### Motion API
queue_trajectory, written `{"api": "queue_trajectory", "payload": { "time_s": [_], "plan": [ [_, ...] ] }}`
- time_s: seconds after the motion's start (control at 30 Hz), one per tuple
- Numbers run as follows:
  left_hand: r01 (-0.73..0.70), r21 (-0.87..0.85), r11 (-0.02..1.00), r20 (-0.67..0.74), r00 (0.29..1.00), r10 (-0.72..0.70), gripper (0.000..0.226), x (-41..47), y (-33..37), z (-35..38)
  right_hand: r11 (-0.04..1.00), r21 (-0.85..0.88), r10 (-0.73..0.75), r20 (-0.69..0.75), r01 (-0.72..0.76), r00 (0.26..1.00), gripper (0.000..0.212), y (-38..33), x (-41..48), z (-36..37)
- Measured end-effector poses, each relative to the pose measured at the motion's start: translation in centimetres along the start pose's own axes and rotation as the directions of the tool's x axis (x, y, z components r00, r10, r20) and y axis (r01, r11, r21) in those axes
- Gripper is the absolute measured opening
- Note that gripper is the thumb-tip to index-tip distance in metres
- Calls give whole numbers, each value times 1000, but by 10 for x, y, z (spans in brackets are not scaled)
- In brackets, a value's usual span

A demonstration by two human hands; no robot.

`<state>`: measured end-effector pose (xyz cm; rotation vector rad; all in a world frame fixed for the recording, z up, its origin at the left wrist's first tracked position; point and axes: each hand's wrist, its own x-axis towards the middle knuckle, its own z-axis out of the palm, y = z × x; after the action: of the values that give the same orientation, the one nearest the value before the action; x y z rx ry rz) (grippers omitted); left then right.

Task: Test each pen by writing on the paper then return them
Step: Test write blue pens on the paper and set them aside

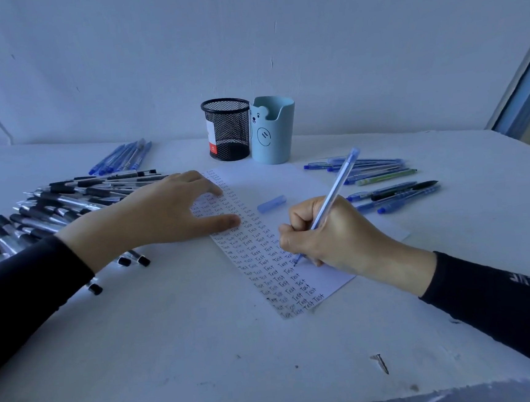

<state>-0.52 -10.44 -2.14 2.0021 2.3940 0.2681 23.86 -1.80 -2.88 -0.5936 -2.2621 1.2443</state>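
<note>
**Pen test in progress.** The right hand (334,236) has its grip closed round a light blue pen (336,188), thumb and fingers curled on the barrel, with the tip touching the paper (287,179) at the end of a written row. The left hand (149,214) lies flat, fingers straight and holding nothing, pressing the paper's left part. A loose cap (271,203) lies on the paper, beyond the writing hand.

Rows of "Test" fill the paper's left strip from far edge to near edge, so many pens are judged already tested. The paper's right part is blank.

A heap of black pens (65,202) lies left of the paper on the surface (206,350), and a smaller mixed group (380,174) lies right of it. Which group awaits testing cannot be told. A mesh pot (227,128) beyond the paper's far edge shows no pens, so returning them probably remains.
</note>
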Motion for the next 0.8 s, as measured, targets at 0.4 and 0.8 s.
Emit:
{"api": "queue_trajectory", "payload": {
  "time_s": [0.4,0.8],
  "plan": [
    [12,4,1000,20,1000,-12,95,0,2,-2,1000,5,22,21,-22,1000,54,-2,0,-2],
    [13,11,1000,16,1000,-13,99,-1,4,-2,1000,-19,-7,-17,6,1000,53,-2,0,-3]
  ]
}}
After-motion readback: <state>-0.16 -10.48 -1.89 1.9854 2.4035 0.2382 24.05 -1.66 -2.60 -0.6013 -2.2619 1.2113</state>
